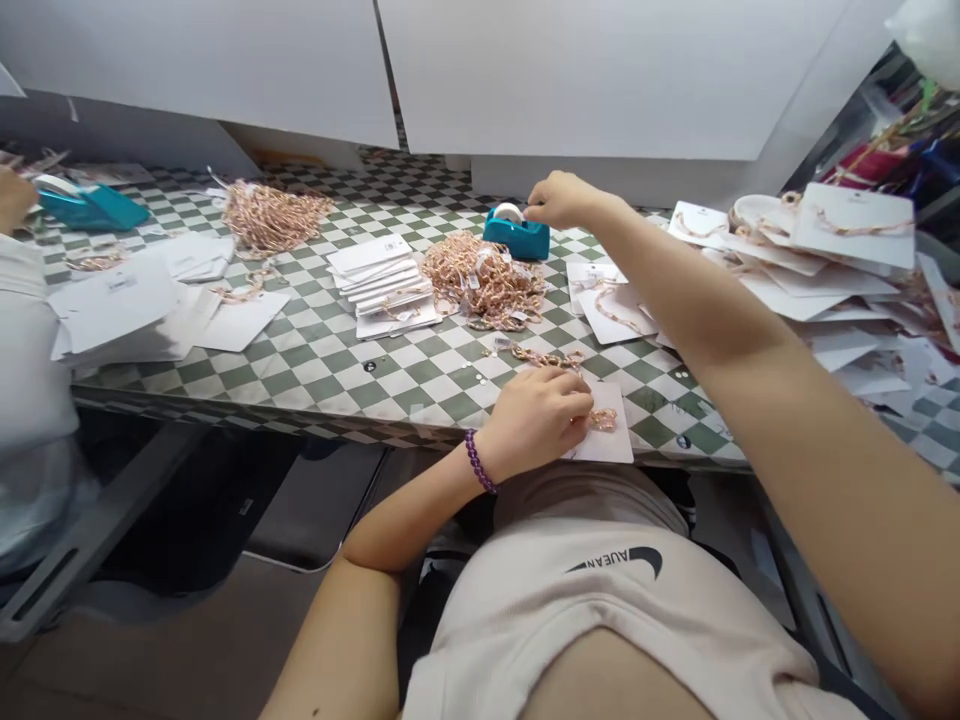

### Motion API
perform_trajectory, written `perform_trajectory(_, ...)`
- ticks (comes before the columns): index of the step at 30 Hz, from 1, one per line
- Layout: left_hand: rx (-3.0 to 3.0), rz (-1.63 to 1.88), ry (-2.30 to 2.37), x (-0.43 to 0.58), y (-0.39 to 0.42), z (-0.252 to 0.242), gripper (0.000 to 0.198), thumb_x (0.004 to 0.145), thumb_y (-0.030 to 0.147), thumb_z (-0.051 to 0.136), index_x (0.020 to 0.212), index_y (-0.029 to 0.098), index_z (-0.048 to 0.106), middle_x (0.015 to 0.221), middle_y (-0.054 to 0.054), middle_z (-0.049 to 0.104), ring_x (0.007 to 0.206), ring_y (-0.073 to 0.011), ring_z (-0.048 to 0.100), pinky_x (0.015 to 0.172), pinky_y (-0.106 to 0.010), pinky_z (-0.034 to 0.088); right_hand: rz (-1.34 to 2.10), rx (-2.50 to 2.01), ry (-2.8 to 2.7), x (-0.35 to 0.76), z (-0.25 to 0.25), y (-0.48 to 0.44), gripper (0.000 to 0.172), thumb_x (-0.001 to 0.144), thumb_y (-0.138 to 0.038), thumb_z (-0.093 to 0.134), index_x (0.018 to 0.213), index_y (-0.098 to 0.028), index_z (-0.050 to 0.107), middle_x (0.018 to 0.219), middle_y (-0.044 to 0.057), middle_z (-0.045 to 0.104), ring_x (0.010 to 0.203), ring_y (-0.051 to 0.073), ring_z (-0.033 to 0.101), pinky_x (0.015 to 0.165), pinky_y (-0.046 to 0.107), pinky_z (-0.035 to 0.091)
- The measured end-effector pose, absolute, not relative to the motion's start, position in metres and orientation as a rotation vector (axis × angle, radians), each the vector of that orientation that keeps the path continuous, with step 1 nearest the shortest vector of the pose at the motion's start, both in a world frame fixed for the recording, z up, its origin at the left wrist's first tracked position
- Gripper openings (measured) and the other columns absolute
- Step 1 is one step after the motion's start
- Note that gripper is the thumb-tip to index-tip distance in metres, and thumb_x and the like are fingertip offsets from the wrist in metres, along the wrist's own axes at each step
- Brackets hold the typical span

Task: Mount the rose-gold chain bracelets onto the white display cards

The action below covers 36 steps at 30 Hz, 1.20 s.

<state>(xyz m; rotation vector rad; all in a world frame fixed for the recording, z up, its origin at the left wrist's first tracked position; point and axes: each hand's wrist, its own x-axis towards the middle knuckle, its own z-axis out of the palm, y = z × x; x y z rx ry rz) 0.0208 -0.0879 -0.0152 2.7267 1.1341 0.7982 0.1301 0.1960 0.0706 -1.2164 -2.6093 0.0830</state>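
Observation:
My left hand is closed over a rose-gold chain, holding it down on a white card at the table's front edge. The fingers cover part of both. Up at the teal tape dispenser, the fingertips of my right hand pinch together by the tape roll. The strip itself is too small to make out. Beyond my left hand lies another beaded chain with a small tag. A pile of rose-gold chains sits just in front of the dispenser.
White cards are stacked left of the pile. Cards with chains lie right of it, with a large heap at far right. At left are a co-worker's sleeve, another dispenser, more cards and chains.

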Motion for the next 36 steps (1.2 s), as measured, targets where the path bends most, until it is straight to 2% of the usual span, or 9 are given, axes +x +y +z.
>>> perform_trajectory(3, 2.695, 0.734, 1.126, 0.020, -0.087, -0.016, 0.023, 0.096, 0.023, 0.053, 0.084, 0.021, 0.072, 0.112, -0.002, 0.078, 0.103, -0.0223, 0.070, 0.087, -0.037, 0.054, 0.188, -1.608, -2.605, 0.107, 0.081, 0.198, 0.032, 0.091, -0.038, 0.071, 0.094, -0.006, 0.076, 0.098, 0.011, 0.075, 0.085, 0.016, 0.063, 0.082, 0.032, 0.054)
perform_trajectory(5, 2.676, 0.712, 1.120, 0.019, -0.087, -0.018, 0.023, 0.096, 0.024, 0.053, 0.086, 0.021, 0.073, 0.113, -0.002, 0.078, 0.105, -0.0230, 0.069, 0.089, -0.038, 0.053, 0.247, -1.722, -2.601, 0.103, 0.086, 0.193, 0.028, 0.093, -0.037, 0.071, 0.097, -0.010, 0.073, 0.103, 0.009, 0.073, 0.091, 0.016, 0.063, 0.089, 0.034, 0.056)
perform_trajectory(8, 2.653, 0.728, 1.122, 0.018, -0.088, -0.021, 0.024, 0.098, 0.026, 0.051, 0.089, 0.021, 0.073, 0.114, -0.002, 0.077, 0.107, -0.0229, 0.068, 0.091, -0.039, 0.052, 0.368, -1.766, -2.569, 0.105, 0.091, 0.192, 0.029, 0.096, -0.039, 0.068, 0.102, -0.011, 0.069, 0.104, 0.006, 0.070, 0.095, 0.016, 0.067, 0.088, 0.036, 0.059)
perform_trajectory(11, 2.647, 0.726, 1.135, 0.019, -0.088, -0.023, 0.024, 0.099, 0.027, 0.050, 0.091, 0.022, 0.073, 0.117, -0.001, 0.077, 0.112, -0.0237, 0.067, 0.092, -0.039, 0.050, 0.578, -1.776, -2.444, 0.109, 0.090, 0.198, 0.030, 0.099, -0.037, 0.063, 0.107, -0.009, 0.067, 0.103, 0.006, 0.069, 0.087, 0.013, 0.068, 0.080, 0.032, 0.061)
perform_trajectory(16, 2.654, 0.719, 1.131, 0.019, -0.087, -0.023, 0.024, 0.099, 0.028, 0.051, 0.091, 0.022, 0.072, 0.116, 0.001, 0.077, 0.111, -0.0234, 0.067, 0.091, -0.039, 0.050, 0.874, -1.691, -2.212, 0.121, 0.081, 0.212, 0.046, 0.093, -0.031, 0.070, 0.117, 0.008, 0.063, 0.101, 0.007, 0.066, 0.075, 0.008, 0.067, 0.078, 0.028, 0.060)
perform_trajectory(22, 2.656, 0.722, 1.141, 0.021, -0.088, -0.023, 0.025, 0.099, 0.028, 0.050, 0.087, 0.021, 0.070, 0.114, 0.003, 0.077, 0.109, -0.0235, 0.067, 0.090, -0.039, 0.051, 1.191, -1.535, -2.005, 0.145, 0.056, 0.247, 0.035, 0.100, -0.030, 0.063, 0.126, -0.008, 0.060, 0.120, 0.010, 0.063, 0.094, 0.012, 0.067, 0.083, 0.029, 0.061)
perform_trajectory(28, 2.628, 0.682, 1.137, 0.021, -0.088, -0.021, 0.025, 0.100, 0.029, 0.050, 0.086, 0.021, 0.069, 0.115, 0.003, 0.077, 0.112, -0.0237, 0.067, 0.094, -0.039, 0.050, 1.401, -1.247, -1.920, 0.168, 0.016, 0.287, 0.039, 0.102, -0.037, 0.058, 0.131, -0.010, 0.058, 0.126, 0.011, 0.062, 0.103, 0.016, 0.065, 0.094, 0.037, 0.058)
perform_trajectory(33, 2.628, 0.676, 1.127, 0.022, -0.088, -0.019, 0.027, 0.100, 0.028, 0.050, 0.082, 0.020, 0.068, 0.115, 0.000, 0.077, 0.111, -0.0235, 0.067, 0.094, -0.039, 0.051, 1.424, -1.363, -1.646, 0.167, -0.001, 0.282, 0.047, 0.103, -0.043, 0.054, 0.136, -0.008, 0.056, 0.134, 0.012, 0.057, 0.108, 0.014, 0.064, 0.102, 0.036, 0.055)
perform_trajectory(36, 2.627, 0.693, 1.116, 0.022, -0.088, -0.020, 0.026, 0.100, 0.027, 0.050, 0.082, 0.020, 0.069, 0.115, -0.001, 0.077, 0.113, -0.0240, 0.067, 0.096, -0.040, 0.051, 1.385, -1.443, -1.502, 0.159, -0.002, 0.268, 0.046, 0.103, -0.041, 0.056, 0.136, -0.009, 0.056, 0.134, 0.012, 0.057, 0.110, 0.016, 0.063, 0.100, 0.038, 0.056)
